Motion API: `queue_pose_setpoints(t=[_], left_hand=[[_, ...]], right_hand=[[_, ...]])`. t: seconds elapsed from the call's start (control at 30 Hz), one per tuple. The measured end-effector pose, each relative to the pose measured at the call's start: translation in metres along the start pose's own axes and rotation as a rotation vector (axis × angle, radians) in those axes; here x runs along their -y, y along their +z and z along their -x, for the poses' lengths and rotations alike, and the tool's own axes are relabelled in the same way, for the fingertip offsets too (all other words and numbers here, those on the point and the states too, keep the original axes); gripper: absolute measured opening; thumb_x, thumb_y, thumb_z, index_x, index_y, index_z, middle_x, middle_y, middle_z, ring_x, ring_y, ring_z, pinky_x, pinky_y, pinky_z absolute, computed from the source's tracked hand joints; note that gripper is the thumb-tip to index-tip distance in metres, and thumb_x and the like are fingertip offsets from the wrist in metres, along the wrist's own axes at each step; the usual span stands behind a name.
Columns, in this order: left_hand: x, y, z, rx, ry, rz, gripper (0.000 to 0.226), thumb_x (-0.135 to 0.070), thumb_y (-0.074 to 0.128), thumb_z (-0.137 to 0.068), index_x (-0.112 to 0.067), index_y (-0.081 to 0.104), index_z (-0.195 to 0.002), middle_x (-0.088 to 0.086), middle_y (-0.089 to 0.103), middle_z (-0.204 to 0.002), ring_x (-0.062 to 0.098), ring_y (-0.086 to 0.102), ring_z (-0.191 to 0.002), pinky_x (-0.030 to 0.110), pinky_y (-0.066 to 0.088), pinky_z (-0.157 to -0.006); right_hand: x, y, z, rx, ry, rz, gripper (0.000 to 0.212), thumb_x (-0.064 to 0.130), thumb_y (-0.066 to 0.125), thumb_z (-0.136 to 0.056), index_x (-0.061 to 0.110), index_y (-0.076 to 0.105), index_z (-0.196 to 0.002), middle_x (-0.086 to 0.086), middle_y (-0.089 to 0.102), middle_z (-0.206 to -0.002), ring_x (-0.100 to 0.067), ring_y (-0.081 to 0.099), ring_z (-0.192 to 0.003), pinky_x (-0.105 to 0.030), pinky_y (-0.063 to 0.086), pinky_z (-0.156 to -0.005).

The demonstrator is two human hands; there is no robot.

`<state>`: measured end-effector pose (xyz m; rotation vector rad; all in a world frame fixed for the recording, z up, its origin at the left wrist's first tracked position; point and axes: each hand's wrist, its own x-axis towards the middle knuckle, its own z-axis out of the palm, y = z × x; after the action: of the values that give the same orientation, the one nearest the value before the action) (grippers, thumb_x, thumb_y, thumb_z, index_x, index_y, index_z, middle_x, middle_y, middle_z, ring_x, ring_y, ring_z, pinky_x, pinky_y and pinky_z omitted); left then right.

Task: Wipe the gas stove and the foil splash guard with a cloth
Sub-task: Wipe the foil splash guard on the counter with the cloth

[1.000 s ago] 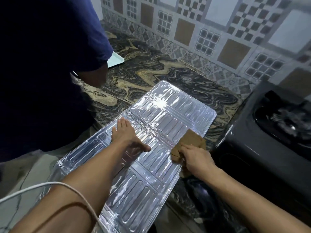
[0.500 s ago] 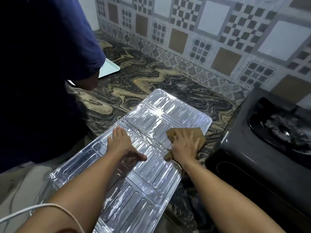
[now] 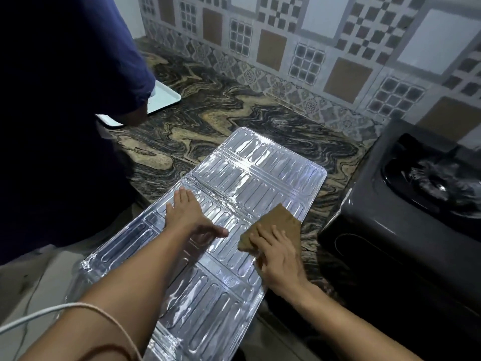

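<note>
The shiny foil splash guard (image 3: 250,178) lies flat, partly on the marbled counter and partly overhanging its front edge toward me. My left hand (image 3: 188,214) presses flat on the guard's middle with fingers spread. My right hand (image 3: 278,259) holds a brown cloth (image 3: 279,221) pressed against the guard's right edge. The black gas stove (image 3: 406,230) stands to the right, apart from the guard, its burner at the far right.
Another person in a dark blue shirt (image 3: 59,113) stands close on the left. A white tray (image 3: 164,97) rests on the counter (image 3: 221,110) behind that person's arm. A patterned tiled wall (image 3: 312,48) backs the counter. A white cable (image 3: 39,313) crosses my left forearm.
My right hand has drawn the cloth back toward me and rightward along the guard's right edge. My left hand has stayed pressed in place.
</note>
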<state>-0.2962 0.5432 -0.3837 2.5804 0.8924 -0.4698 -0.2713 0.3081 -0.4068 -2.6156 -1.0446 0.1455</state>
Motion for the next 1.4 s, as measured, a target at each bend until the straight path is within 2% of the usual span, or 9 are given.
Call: queue_pose_setpoints(t=[0.13, 0.3, 0.47, 0.63, 0.8, 1.0, 1.13, 1.27, 1.4], left_hand=[[-0.001, 0.000, 0.008, -0.030, 0.001, 0.008, 0.164, -0.085, 0.070, -0.035, -0.003, -0.011, -0.152, 0.017, -0.016, -0.160, 0.031, -0.012, -0.149, 0.051, 0.001, -0.120], [-0.007, -0.003, 0.026, -0.128, -0.072, -0.112, 0.148, -0.094, 0.058, -0.035, -0.004, 0.024, -0.148, 0.020, 0.021, -0.156, 0.036, 0.018, -0.144, 0.051, 0.018, -0.115], [0.007, -0.011, 0.026, -0.111, 0.010, -0.111, 0.121, -0.083, 0.064, -0.055, -0.011, 0.031, -0.147, 0.013, 0.031, -0.153, 0.032, 0.033, -0.138, 0.046, 0.037, -0.108], [0.020, -0.015, 0.025, -0.083, 0.046, -0.152, 0.111, -0.069, 0.075, -0.059, -0.018, 0.031, -0.148, 0.005, 0.027, -0.157, 0.026, 0.030, -0.141, 0.048, 0.032, -0.111], [0.020, -0.015, 0.022, -0.065, 0.038, -0.146, 0.110, -0.064, 0.074, -0.065, -0.016, 0.024, -0.150, 0.003, 0.016, -0.160, 0.023, 0.019, -0.146, 0.050, 0.023, -0.112], [0.020, -0.018, 0.019, -0.042, 0.033, -0.097, 0.104, -0.059, 0.079, -0.063, -0.013, 0.033, -0.144, 0.004, 0.023, -0.156, 0.025, 0.026, -0.142, 0.050, 0.030, -0.109], [0.021, -0.019, 0.021, -0.043, 0.016, -0.083, 0.110, -0.060, 0.078, -0.064, -0.014, 0.025, -0.149, 0.002, 0.017, -0.160, 0.025, 0.024, -0.144, 0.047, 0.030, -0.111], [0.023, -0.017, 0.020, -0.043, 0.012, -0.068, 0.115, -0.062, 0.078, -0.063, -0.016, 0.022, -0.151, 0.003, 0.014, -0.162, 0.027, 0.024, -0.145, 0.047, 0.030, -0.112], [0.025, -0.014, 0.020, -0.049, 0.017, -0.063, 0.117, -0.065, 0.077, -0.060, -0.016, 0.022, -0.151, 0.005, 0.013, -0.162, 0.028, 0.025, -0.144, 0.048, 0.031, -0.111]], right_hand=[[-0.002, -0.019, 0.049, 0.001, -0.091, -0.003, 0.032, 0.017, 0.061, -0.068, 0.027, 0.064, -0.099, 0.004, 0.071, -0.108, -0.026, 0.070, -0.095, -0.040, 0.057, -0.082], [0.022, -0.069, 0.020, -0.172, 0.169, -0.163, 0.029, 0.017, 0.062, -0.079, 0.027, 0.062, -0.106, 0.007, 0.067, -0.093, -0.021, 0.061, -0.081, -0.029, 0.044, -0.066], [0.071, -0.108, -0.068, -0.311, 0.083, -0.650, 0.021, 0.006, 0.047, -0.094, 0.013, 0.062, -0.106, 0.004, 0.060, -0.086, -0.001, 0.054, -0.073, -0.009, 0.043, -0.062], [0.093, -0.070, -0.150, -0.362, 0.146, -0.870, 0.018, 0.010, 0.045, -0.094, 0.015, 0.060, -0.102, -0.005, 0.064, -0.095, -0.023, 0.060, -0.091, -0.046, 0.051, -0.083], [0.085, -0.022, -0.173, -0.003, 0.132, -0.124, 0.037, 0.028, 0.062, -0.077, 0.020, 0.052, -0.112, -0.008, 0.060, -0.112, -0.031, 0.055, -0.105, -0.047, 0.044, -0.093], [0.090, -0.008, -0.198, 0.210, -0.064, -0.024, 0.030, 0.024, 0.056, -0.080, 0.019, 0.051, -0.110, -0.014, 0.046, -0.124, -0.035, 0.042, -0.120, -0.042, 0.040, -0.097], [0.067, -0.002, -0.181, 0.207, -0.279, 0.173, 0.068, 0.048, 0.066, -0.080, 0.013, 0.045, -0.135, -0.008, 0.045, -0.144, -0.030, 0.038, -0.130, -0.037, 0.035, -0.105], [0.037, -0.017, -0.134, 0.205, -0.247, 0.269, 0.066, 0.056, 0.059, -0.083, 0.025, 0.041, -0.139, 0.005, 0.037, -0.152, -0.028, 0.037, -0.132, -0.041, 0.040, -0.101], [0.008, -0.039, -0.066, 0.263, -0.116, 0.341, 0.058, 0.031, 0.051, -0.091, 0.028, 0.031, -0.146, 0.007, 0.029, -0.155, -0.027, 0.037, -0.125, -0.041, 0.041, -0.096]])
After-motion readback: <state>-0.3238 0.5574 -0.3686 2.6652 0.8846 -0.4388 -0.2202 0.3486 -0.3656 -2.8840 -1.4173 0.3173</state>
